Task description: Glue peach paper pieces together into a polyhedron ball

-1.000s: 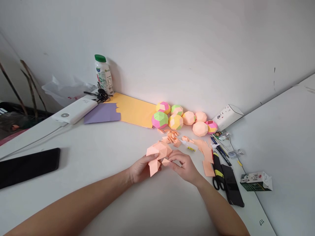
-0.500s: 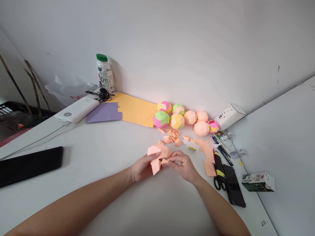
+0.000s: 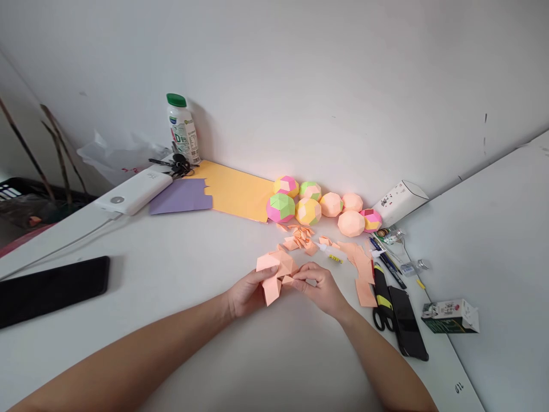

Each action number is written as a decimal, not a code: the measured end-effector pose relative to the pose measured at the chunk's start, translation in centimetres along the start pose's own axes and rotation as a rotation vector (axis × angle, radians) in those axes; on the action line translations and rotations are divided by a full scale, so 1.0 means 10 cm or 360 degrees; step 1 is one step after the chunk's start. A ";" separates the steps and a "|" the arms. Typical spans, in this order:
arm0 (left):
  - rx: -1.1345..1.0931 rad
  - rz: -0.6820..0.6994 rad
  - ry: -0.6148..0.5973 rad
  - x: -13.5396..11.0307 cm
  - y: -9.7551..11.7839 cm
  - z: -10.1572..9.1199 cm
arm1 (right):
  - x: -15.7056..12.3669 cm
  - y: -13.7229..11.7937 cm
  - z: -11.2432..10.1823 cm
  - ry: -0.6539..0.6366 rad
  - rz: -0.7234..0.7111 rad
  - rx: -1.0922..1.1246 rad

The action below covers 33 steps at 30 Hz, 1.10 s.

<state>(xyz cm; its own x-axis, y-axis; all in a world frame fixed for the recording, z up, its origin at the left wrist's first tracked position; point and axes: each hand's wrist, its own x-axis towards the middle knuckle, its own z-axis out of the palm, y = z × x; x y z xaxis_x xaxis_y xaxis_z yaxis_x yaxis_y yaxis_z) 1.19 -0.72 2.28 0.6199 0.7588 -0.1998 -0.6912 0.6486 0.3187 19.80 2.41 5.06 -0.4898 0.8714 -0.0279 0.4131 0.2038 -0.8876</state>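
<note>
A partly built peach paper model (image 3: pixel 277 270) is held over the white table (image 3: pixel 171 269). My left hand (image 3: pixel 246 293) grips it from below and left, fingers curled around its folded flaps. My right hand (image 3: pixel 319 288) pinches a small peach flap at the model's right edge. Loose folded peach pieces (image 3: pixel 300 239) lie just behind the model. More peach paper strips (image 3: pixel 362 274) lie to the right of my right hand.
Several finished paper balls (image 3: pixel 309 209) sit by the wall. Scissors (image 3: pixel 381 303), pens (image 3: pixel 386 260) and a dark phone (image 3: pixel 407 329) lie at right, beside a small carton (image 3: pixel 450 316). Yellow (image 3: pixel 235 191) and purple sheets (image 3: pixel 182 196), a power bank (image 3: pixel 132 191), keys (image 3: pixel 175 165), a bottle (image 3: pixel 182 129) and a black phone (image 3: pixel 49 289) are at left.
My hands drew slightly closer on the model, with the right fingers shifting onto its right flap. The view moved a little.
</note>
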 end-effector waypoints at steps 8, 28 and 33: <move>0.0008 -0.0007 0.0011 0.00 0.00 -0.01 | 0.00 -0.02 0.00 0.0012 0.0009 -0.0003; 0.0037 -0.0003 0.0040 0.02 -0.01 -0.04 | 0.02 -0.01 0.08 -0.0091 0.0455 0.0696; 0.0029 -0.0020 0.0060 0.01 -0.01 -0.01 | 0.02 0.03 0.12 -0.0049 0.0571 0.0858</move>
<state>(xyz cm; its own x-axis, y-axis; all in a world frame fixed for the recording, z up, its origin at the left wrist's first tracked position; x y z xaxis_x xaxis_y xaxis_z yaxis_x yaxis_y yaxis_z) 1.32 -0.71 2.09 0.6139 0.7524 -0.2386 -0.6762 0.6573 0.3327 18.91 2.06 4.19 -0.4182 0.8287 -0.3719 0.1157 -0.3575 -0.9267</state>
